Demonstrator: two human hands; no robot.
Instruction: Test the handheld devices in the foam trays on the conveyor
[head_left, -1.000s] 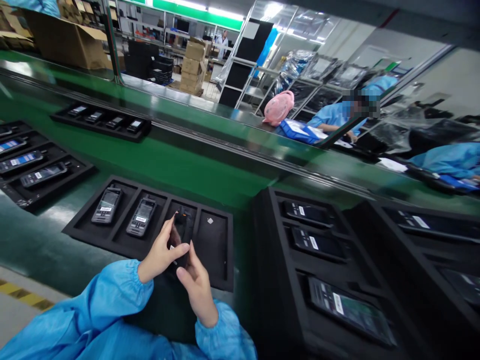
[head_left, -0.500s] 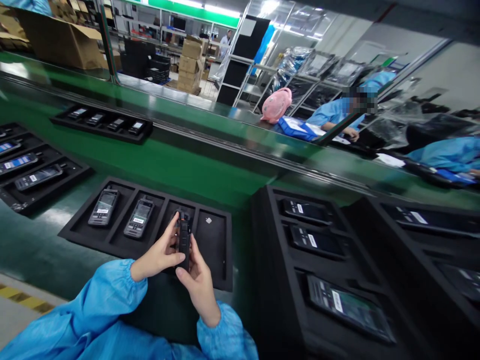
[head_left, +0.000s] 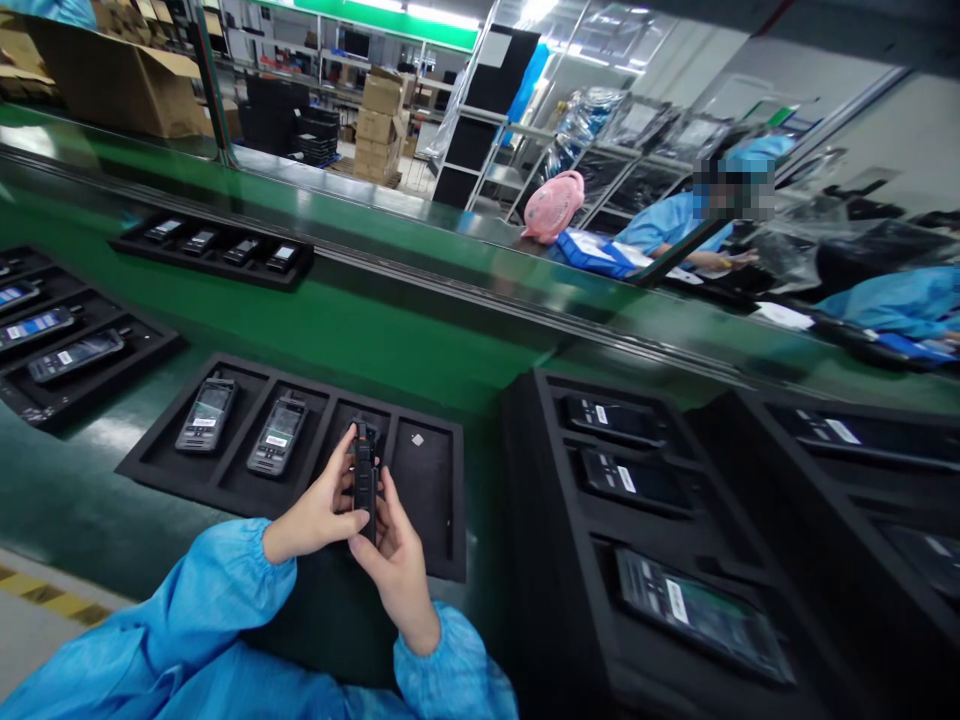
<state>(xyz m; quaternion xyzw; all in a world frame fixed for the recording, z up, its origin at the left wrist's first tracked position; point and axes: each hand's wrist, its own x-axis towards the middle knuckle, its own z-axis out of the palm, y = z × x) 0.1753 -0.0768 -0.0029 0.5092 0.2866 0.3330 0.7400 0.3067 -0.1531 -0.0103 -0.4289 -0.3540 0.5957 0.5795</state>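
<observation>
Between my two hands a black handheld radio phone (head_left: 365, 478) is held on edge, its narrow side with buttons turned up towards me. My left hand (head_left: 324, 512) closes on it from the left, with the thumb along the lower side. From the right, my right hand (head_left: 395, 560) grips it, thumb near its bottom end. Underneath is a black foam tray (head_left: 180, 488) with long compartments. A handheld phone (head_left: 208, 413) and a second handheld phone (head_left: 277, 436), both screen up with white labels, lie in its two left compartments. A small white piece (head_left: 417, 440) sits in the rightmost compartment.
A tall stack of black foam trays (head_left: 555, 560) with labelled phones stands at the right, another tray (head_left: 900, 500) beyond it. More loaded trays lie at the left (head_left: 150, 345) and on the green belt (head_left: 375, 350). Co-workers in blue sit across the line.
The phone in my hands has shifted very slightly left, and my right thumb with it. On the green belt the small tray has moved a little to the right. A co-worker's hands have moved.
</observation>
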